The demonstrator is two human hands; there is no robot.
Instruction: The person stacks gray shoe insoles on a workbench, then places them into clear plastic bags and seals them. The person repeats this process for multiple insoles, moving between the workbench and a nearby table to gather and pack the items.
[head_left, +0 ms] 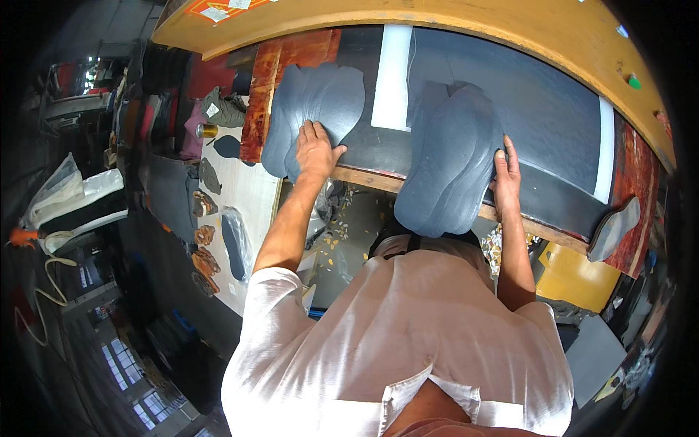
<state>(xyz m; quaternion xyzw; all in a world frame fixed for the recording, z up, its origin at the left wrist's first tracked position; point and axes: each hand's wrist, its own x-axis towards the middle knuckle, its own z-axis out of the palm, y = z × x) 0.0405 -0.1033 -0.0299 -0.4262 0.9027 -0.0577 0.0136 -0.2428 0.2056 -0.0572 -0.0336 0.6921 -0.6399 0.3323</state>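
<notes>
A fanned stack of dark grey sole-shaped sheets (324,91) lies at the left of the bench. My left hand (314,149) rests flat on its near part, fingers stretched and thumb out to the side. A second, thicker pile of the same grey soles (453,164) sits right of it and sticks out over the bench's front edge towards my body. Along this pile's right side is my right hand (507,175), its fingers extended upward and its thumb beside the edge. Whether any finger reaches under the pile is hidden.
The dark bench top (524,87) has white strips (393,76) across it, under a yellow machine beam (437,22). A single insole (614,228) lies at the far right. On the left, a pale side table (237,175) holds a can (207,130) and shoe pieces. Scraps litter the floor.
</notes>
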